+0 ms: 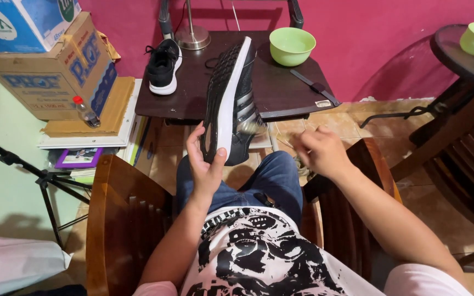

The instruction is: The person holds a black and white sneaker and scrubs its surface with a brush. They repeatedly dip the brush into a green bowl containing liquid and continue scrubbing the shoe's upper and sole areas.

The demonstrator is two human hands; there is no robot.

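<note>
Head camera: the left hand [207,164] gripped a black sneaker [230,104] at its stiff white sole, likely light; the blurred right hand [322,151] pinched something indistinct.

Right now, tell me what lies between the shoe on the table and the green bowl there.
In the head view, the held black shoe rises between the other shoe and green bowl.

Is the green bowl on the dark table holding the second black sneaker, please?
No, the second black sneaker sits on the dark table apart from the green bowl, which looks empty.
</note>
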